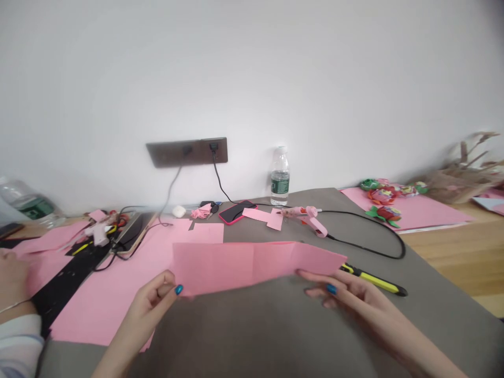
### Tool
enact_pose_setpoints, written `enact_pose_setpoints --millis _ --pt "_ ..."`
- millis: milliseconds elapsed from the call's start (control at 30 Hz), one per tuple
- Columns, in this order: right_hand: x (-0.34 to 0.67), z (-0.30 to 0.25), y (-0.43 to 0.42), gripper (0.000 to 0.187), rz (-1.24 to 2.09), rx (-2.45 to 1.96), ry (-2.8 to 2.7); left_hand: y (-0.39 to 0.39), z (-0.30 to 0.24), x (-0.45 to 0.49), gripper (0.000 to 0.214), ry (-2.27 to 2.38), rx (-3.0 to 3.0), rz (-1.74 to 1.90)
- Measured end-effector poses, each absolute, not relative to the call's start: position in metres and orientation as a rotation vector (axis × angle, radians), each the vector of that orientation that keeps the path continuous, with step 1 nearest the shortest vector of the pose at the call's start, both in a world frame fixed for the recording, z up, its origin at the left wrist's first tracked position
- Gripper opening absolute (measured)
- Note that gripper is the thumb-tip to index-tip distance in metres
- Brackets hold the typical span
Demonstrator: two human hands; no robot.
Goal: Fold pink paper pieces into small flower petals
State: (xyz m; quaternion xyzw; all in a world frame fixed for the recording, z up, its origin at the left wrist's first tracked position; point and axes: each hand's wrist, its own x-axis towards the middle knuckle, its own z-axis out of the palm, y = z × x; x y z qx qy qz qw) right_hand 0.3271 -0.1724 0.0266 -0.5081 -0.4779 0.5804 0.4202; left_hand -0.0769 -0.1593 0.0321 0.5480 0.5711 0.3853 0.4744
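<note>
Head view: left hand and right hand pinch opposite ends of pink paper

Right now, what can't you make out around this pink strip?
Head view:
- right hand: whether it grips the pink strip; fingertips blur at its edge.
- left hand: fingers hidden behind strip.
- water bottle: label too small.
- co-worker's hand: cut off by left edge.
</note>
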Motion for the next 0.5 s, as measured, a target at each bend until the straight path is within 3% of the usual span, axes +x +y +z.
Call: enact_pose_setpoints --millis 167,500 --pt "0.329 0.019 -0.178 0.056 1.432 -1.626 -1.316 -0.163 0.027 -0.064 0.035 1.31 1.302 0.815" --pt "0.336 -0.001 -0.18 0.063 1.522 -1.886 -1.303 -0.147 0.009 -0.04 0.037 1.376 1.146 0.924"
